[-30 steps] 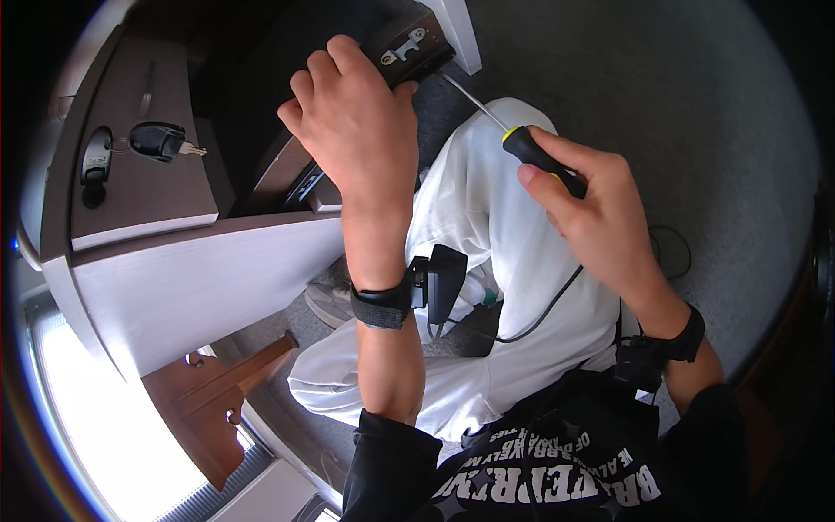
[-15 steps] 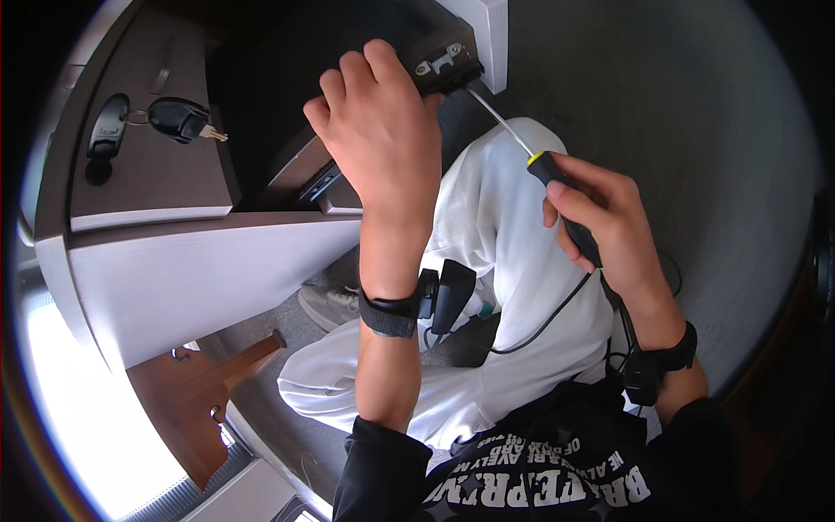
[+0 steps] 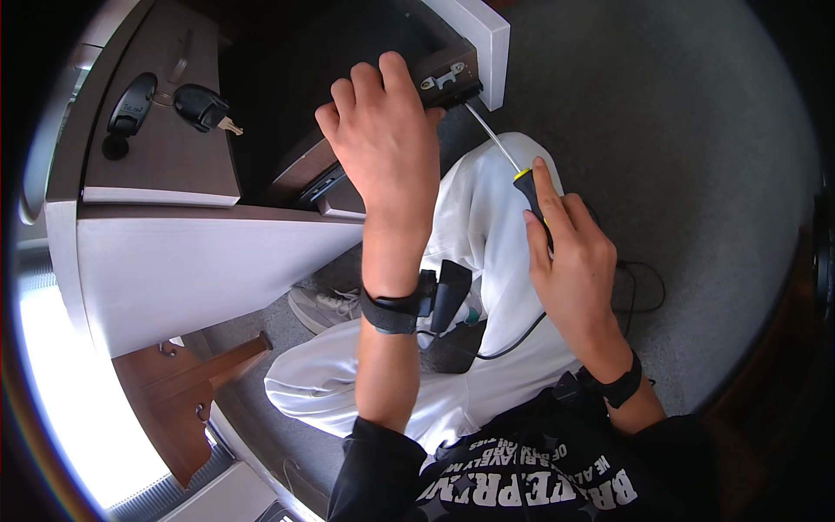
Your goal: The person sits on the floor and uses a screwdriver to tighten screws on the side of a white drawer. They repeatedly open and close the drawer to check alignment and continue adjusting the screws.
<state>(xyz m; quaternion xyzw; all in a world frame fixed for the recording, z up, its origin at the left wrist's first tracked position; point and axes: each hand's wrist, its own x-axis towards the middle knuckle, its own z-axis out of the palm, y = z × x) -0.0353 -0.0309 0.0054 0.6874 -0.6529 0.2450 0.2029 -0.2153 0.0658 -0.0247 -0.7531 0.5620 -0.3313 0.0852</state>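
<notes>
My right hand (image 3: 570, 252) is closed round the black and yellow handle of a screwdriver (image 3: 497, 139). The shaft slants up and left, and its tip meets the underside of an open drawer (image 3: 304, 161) near the front corner. Over the drawer's side wall my left hand (image 3: 383, 130) is closed, its fingers curled across the edge and the thumb near the corner. A metal fitting (image 3: 444, 76) sits on the side close to the white drawer front (image 3: 487, 48). Part of a drawer slide (image 3: 326, 184) shows below the side; the exact tip contact is hidden.
Keys with black fobs (image 3: 198, 109) hang from a lock on the cabinet's drawer face (image 3: 174, 161) at the left. The white cabinet panel (image 3: 209, 261) runs below it. My bent legs in white trousers (image 3: 496, 226) lie under the drawer. A brown wooden piece (image 3: 174, 400) is at lower left.
My right hand has shifted left and turned, with the index finger now stretched along the screwdriver handle. The left hand keeps its hold on the drawer. The view has moved slightly.
</notes>
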